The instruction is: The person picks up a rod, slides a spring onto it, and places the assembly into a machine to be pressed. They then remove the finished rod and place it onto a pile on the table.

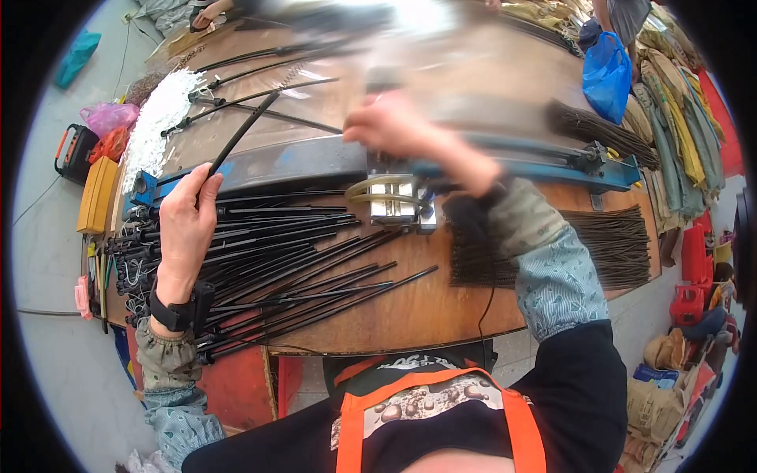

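Head view: left hand (188, 211) grips a slender, straight black rod (246, 131); rightward of that grip, right hand (398, 126) blurs, its hold unclear.

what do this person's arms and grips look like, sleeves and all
The left grip and right grip look ungloved, the right one motion-blurred. On the left is a black wrist strap with a boxy black device; on the right, a dark item too blurred to identify. Both arms wear grey-green cuffs, pale blue patterned sleeve covers and black sleeves.
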